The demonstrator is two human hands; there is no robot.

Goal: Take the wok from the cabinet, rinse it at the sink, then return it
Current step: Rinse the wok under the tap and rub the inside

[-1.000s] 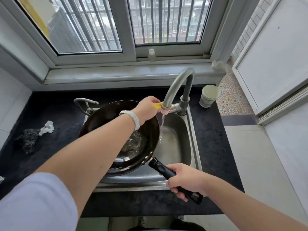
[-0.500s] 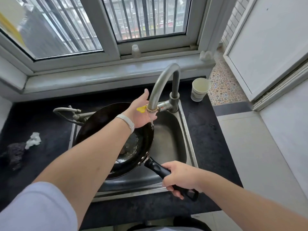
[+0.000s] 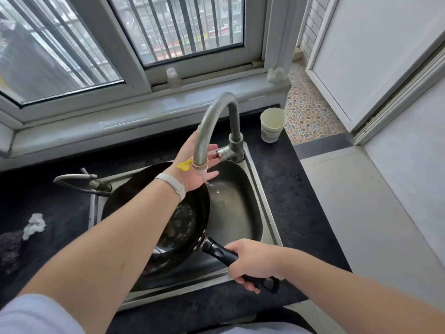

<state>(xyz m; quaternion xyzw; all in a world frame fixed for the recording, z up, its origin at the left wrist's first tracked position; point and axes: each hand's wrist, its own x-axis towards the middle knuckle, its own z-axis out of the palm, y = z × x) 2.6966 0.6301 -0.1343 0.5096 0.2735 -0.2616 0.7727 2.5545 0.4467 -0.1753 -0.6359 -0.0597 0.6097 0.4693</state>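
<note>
Let go of the lever (image 3: 183, 165) with the left hand (image 3: 191, 178), now flat behind the tap (image 3: 212, 112) with fingers spread wide, holding nothing. Cut the stream to a few drops (image 3: 212, 185) falling into the sink (image 3: 240, 213). Gripping the handle (image 3: 218, 252) with right hand (image 3: 254, 261) fingers wrapped round it, holding the wok (image 3: 183, 225) tilted over the sink's left half, wet inside. Probably rinsed enough; left to do: tip out the water, carry back to the cabinet. A second ago: pinching the lever, with water running down just past the wok's rim.
</note>
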